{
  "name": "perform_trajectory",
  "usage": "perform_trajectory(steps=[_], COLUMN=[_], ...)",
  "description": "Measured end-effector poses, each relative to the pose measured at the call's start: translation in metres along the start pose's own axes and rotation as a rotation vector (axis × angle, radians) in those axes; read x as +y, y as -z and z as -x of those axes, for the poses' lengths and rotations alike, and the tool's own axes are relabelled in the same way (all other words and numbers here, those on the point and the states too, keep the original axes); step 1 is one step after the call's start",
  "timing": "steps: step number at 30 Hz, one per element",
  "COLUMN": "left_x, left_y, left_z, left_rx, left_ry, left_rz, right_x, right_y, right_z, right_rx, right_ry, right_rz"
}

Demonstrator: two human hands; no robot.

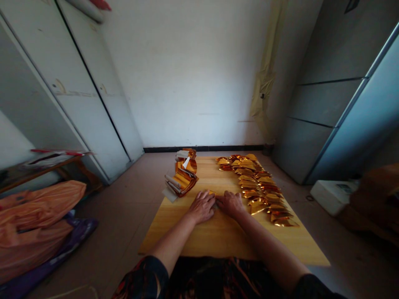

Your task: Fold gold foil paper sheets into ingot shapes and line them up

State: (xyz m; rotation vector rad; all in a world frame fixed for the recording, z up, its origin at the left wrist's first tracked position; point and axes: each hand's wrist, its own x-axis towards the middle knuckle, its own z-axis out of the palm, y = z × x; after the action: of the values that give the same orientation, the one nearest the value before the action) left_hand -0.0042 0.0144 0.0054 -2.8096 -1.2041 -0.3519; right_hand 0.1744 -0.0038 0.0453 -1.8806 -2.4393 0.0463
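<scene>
Since the head camera looks forward and down, you get both hands right around the middle of a pale wooden board [215,243], close together. Between their fingertips there's a small gold piece [212,192], mostly hidden by the fingers, sitting at or just above the board. The left hand [202,206] is palm down with its fingers bent, and the fingertips reach the near side of that bit of gold. The right hand [232,204] comes in from the other side, fingers curled in and pointing at the left one. Honestly can't tell if either is actually pinching the piece or just pressing on it, too much is covered up.

Off to the left on the board, past the left hand, are some bundles of gold sheets [183,179], kinda curled, with greyish-white showing on some of them. Over on the right is a big spread of shiny folded gold pieces [258,185], lined up in overlapping rows that run from the far edge down beside the right forearm. The nearest ones are pretty close to the right hand.

Round the room: pale cabinet [84,83] on the left, orange plastic [40,211] below it, tall grey fridge [324,95] on the right.
</scene>
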Motion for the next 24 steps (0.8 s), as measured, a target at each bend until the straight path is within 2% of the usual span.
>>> perform_trajectory(steps=[4, 9, 13, 18, 24], left_x=[-0.003, -0.003, -0.001, 0.001, 0.001], left_y=[-0.006, -0.003, 0.003, 0.006, 0.007], left_z=[0.001, 0.003, 0.002, 0.002, 0.000], left_rx=[-0.002, 0.004, 0.043, 0.005, -0.008], left_ry=[0.012, -0.010, -0.006, -0.002, -0.007], left_rz=[0.042, 0.088, 0.109, 0.095, 0.074], right_x=[0.008, 0.015, 0.016, 0.021, 0.028], right_y=[-0.009, -0.018, -0.017, -0.015, -0.025], right_z=[0.003, 0.005, 0.002, -0.013, -0.029], right_rx=[0.079, 0.045, 0.039, 0.033, 0.122], right_ry=[0.100, 0.238, 0.228, 0.213, 0.138], right_rz=[-0.068, -0.151, -0.166, -0.229, -0.357])
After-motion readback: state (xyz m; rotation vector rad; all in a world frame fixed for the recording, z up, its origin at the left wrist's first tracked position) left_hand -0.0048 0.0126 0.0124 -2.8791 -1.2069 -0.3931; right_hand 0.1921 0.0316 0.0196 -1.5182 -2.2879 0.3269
